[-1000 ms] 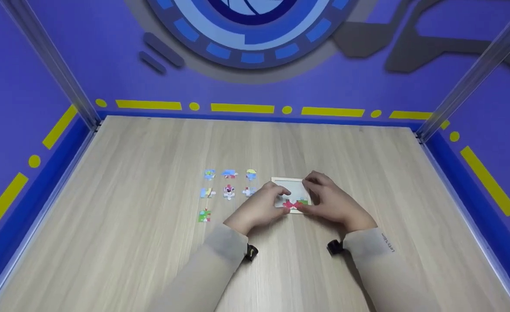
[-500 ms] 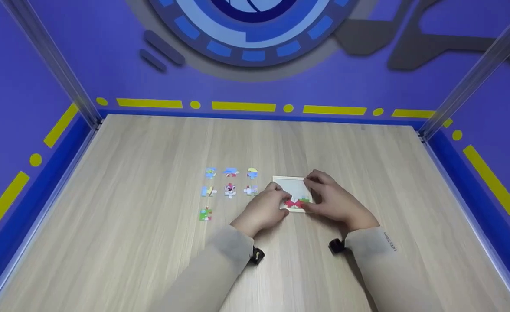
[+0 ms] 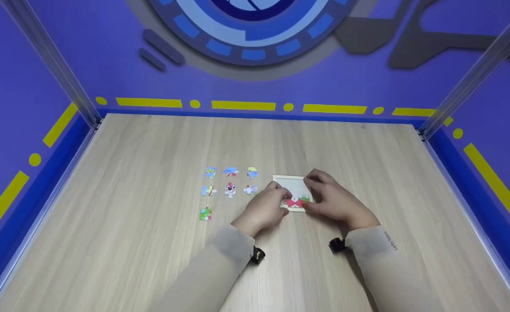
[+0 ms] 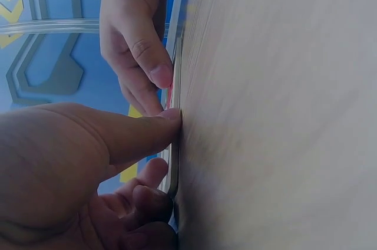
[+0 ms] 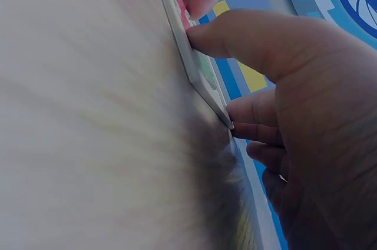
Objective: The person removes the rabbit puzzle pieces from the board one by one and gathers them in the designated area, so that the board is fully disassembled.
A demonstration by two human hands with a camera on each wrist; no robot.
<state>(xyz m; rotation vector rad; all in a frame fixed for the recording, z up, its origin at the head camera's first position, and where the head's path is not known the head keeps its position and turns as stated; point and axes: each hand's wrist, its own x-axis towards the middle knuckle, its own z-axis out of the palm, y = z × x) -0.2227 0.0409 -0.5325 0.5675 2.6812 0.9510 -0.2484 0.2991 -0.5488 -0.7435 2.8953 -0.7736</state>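
A small square puzzle tray (image 3: 290, 177) with a pale rim lies on the table between both hands. Along its near side sit a red puzzle piece (image 3: 293, 203) and a green piece (image 3: 305, 199). My left hand (image 3: 263, 208) holds the tray's near left corner, thumb on the front edge (image 4: 177, 126) and other fingers by its left side. From the right, my right hand (image 3: 335, 201) grips the tray, its thumb down on the red piece and its fingers along the right side. In the right wrist view that thumb (image 5: 206, 38) overlaps the front rim.
Several loose puzzle pieces lie in rows left of the tray, among them one with an animal's face (image 3: 230, 190) and a green one (image 3: 205, 213). Blue-purple panels (image 3: 255, 93) enclose the wooden table (image 3: 151, 151) at the back and sides.
My left hand has shifted slightly right and its index finger has come down inside the tray. The red piece now sits beside the green one. My right hand barely moves.
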